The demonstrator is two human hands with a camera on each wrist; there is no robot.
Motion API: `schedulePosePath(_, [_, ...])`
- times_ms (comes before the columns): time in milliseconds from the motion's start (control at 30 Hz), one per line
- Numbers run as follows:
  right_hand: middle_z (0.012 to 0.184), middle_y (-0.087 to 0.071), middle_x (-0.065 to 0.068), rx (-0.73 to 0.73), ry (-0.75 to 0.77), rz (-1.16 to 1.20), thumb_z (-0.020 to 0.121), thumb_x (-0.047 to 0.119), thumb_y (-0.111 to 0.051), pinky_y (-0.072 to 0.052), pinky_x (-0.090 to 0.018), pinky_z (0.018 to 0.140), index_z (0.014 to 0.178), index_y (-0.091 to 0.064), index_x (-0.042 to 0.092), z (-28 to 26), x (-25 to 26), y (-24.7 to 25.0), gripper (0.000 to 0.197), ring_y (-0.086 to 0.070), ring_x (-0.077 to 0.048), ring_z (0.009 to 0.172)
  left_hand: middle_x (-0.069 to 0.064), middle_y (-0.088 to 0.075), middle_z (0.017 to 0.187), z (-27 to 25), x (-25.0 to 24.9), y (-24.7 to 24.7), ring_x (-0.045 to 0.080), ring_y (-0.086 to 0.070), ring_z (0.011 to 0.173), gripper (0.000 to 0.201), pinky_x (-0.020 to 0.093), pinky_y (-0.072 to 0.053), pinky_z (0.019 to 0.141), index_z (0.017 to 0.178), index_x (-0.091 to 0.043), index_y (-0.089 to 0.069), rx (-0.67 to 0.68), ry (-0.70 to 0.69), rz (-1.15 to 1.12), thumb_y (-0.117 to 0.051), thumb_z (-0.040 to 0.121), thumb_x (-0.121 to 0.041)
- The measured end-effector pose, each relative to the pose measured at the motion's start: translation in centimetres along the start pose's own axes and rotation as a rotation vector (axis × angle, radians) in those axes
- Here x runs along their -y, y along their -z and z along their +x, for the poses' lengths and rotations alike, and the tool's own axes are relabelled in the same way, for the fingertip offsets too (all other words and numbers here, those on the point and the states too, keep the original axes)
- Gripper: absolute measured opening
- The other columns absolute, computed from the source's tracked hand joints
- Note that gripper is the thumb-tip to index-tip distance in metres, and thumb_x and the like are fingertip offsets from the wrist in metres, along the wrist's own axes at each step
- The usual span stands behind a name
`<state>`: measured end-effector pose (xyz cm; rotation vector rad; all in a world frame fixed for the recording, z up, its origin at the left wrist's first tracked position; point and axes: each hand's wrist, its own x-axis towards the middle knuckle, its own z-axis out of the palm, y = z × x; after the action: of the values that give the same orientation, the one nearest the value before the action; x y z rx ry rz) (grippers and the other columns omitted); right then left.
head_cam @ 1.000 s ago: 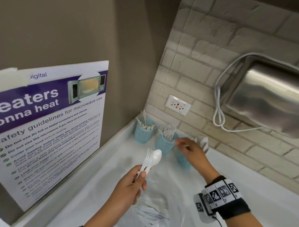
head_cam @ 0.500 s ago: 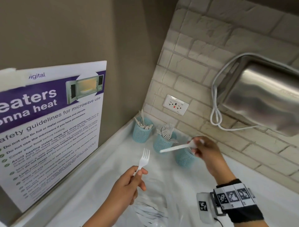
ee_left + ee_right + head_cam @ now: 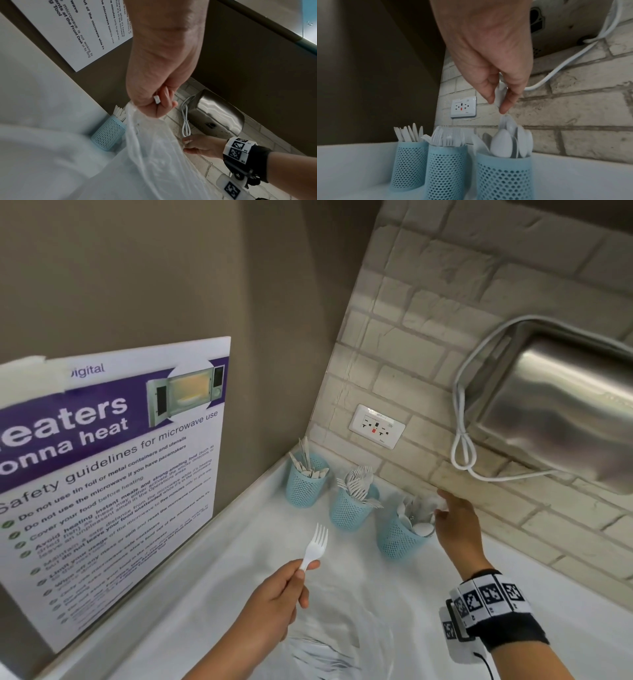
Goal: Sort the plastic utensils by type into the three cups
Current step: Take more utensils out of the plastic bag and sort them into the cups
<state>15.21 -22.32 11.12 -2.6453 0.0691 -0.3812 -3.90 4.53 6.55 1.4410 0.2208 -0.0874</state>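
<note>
Three blue mesh cups stand in a row by the brick wall: knives cup, forks cup, spoons cup. My left hand grips a white plastic fork by its handle, tines up, in front of the cups. My right hand hovers just over the spoons cup and pinches a white spoon between thumb and fingers, its lower part down among the other spoons.
A clear plastic bag with more white utensils lies on the white counter under my left hand. A microwave poster leans on the left wall. On the brick wall are a socket and a steel dispenser with a white cable.
My right hand took the spoon from my left hand, carried it right and lowered it handle-first into the right cup. My left hand keeps only the fork, nearly still.
</note>
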Motion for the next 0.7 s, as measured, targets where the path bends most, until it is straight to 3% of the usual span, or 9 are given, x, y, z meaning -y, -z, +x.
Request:
schedulePosePath(100, [0.149,-0.032,-0.017,0.020,0.027,0.044,0.094,0.004,-0.048,-0.040,-0.033,0.099,0.143,-0.041,0.013,-0.4,0.9,-0.6,0.050,-0.052,-0.032,0.122,-0.010,-0.056,0.063,0.0,0.0,0.1,0.008,-0.032,0.047,0.031,0.019,-0.025,0.042,0.107,-0.035,-0.062,0.016,0.012,-0.005,-0.039,0.101,-0.017])
schedulePosePath(200, [0.156,-0.024,-0.012,0.081,0.029,-0.066,0.096,0.010,-0.047,-0.038,-0.034,0.102,0.145,-0.034,0.006,-0.8,1.8,-0.7,0.051,-0.042,-0.031,0.132,-0.010,-0.059,0.067,-0.1,0.0,0.1,0.008,-0.032,0.047,0.032,0.018,-0.026,0.042,0.107,-0.037,-0.061,0.029,0.015,-0.001,-0.040,0.101,-0.015])
schedulePosePath(300, [0.148,-0.037,-0.012,0.133,0.023,-0.156,0.097,0.018,-0.047,-0.041,-0.033,0.093,0.140,-0.039,0.004,-1.1,2.8,-0.3,0.046,-0.048,-0.031,0.125,-0.010,-0.061,0.066,-0.2,0.0,-0.1,0.009,-0.033,0.047,0.032,0.018,-0.027,0.042,0.109,-0.039,-0.060,0.033,0.010,0.001,-0.040,0.100,-0.014])
schedulePosePath(400, [0.123,-0.057,-0.009,0.166,0.115,0.018,0.096,0.031,-0.053,-0.045,-0.030,0.086,0.134,-0.050,0.013,-2.8,5.0,0.3,0.041,-0.058,-0.025,0.108,-0.010,-0.064,0.066,-0.2,-0.2,-0.1,0.009,-0.035,0.048,0.033,0.018,-0.028,0.041,0.111,-0.042,-0.058,0.048,-0.022,0.017,-0.041,0.100,-0.016])
schedulePosePath(433, [0.115,-0.061,-0.004,0.266,0.115,0.162,0.095,0.036,-0.055,-0.047,-0.028,0.083,0.131,-0.053,0.017,-3.9,6.2,0.6,0.041,-0.060,-0.019,0.102,-0.009,-0.064,0.066,-0.3,-0.2,-0.2,0.009,-0.036,0.047,0.032,0.018,-0.029,0.041,0.111,-0.042,-0.058,0.053,-0.027,0.020,-0.041,0.100,-0.016])
schedulePosePath(500, [0.102,-0.066,0.004,0.605,0.078,0.455,0.090,0.043,-0.054,-0.045,-0.017,0.071,0.122,-0.060,0.021,-6.4,8.6,1.2,0.040,-0.062,-0.008,0.085,-0.007,-0.066,0.068,-0.3,-0.3,-0.4,0.010,-0.037,0.047,0.030,0.018,-0.029,0.041,0.112,-0.041,-0.058,0.073,-0.027,0.029,-0.043,0.100,-0.018])
schedulePosePath(567, [0.088,-0.068,0.008,0.878,0.090,0.600,0.087,0.040,-0.057,-0.042,-0.016,0.064,0.111,-0.067,0.017,-8.2,10.0,1.0,0.035,-0.059,-0.005,0.072,-0.005,-0.068,0.070,-0.4,-0.4,-0.6,0.010,-0.038,0.046,0.028,0.017,-0.030,0.041,0.113,-0.038,-0.060,0.094,-0.032,0.045,-0.044,0.099,-0.019])
schedulePosePath(633, [0.076,-0.063,0.004,0.975,0.098,0.709,0.086,0.029,-0.063,-0.041,-0.017,0.059,0.096,-0.069,0.011,-9.0,10.5,0.3,0.021,-0.054,-0.007,0.064,-0.004,-0.068,0.071,-0.5,-0.4,-0.7,0.009,-0.039,0.045,0.027,0.018,-0.030,0.041,0.113,-0.036,-0.061,0.108,-0.035,0.057,-0.045,0.099,-0.019])
schedulePosePath(700, [0.070,-0.060,0.000,0.954,0.061,0.782,0.088,0.016,-0.064,-0.042,-0.017,0.057,0.087,-0.067,0.009,-8.8,10.7,-0.1,0.008,-0.053,-0.007,0.059,-0.003,-0.069,0.072,-0.5,-0.4,-0.6,0.009,-0.040,0.044,0.025,0.018,-0.031,0.041,0.112,-0.032,-0.063,0.105,-0.031,0.057,-0.046,0.098,-0.019])
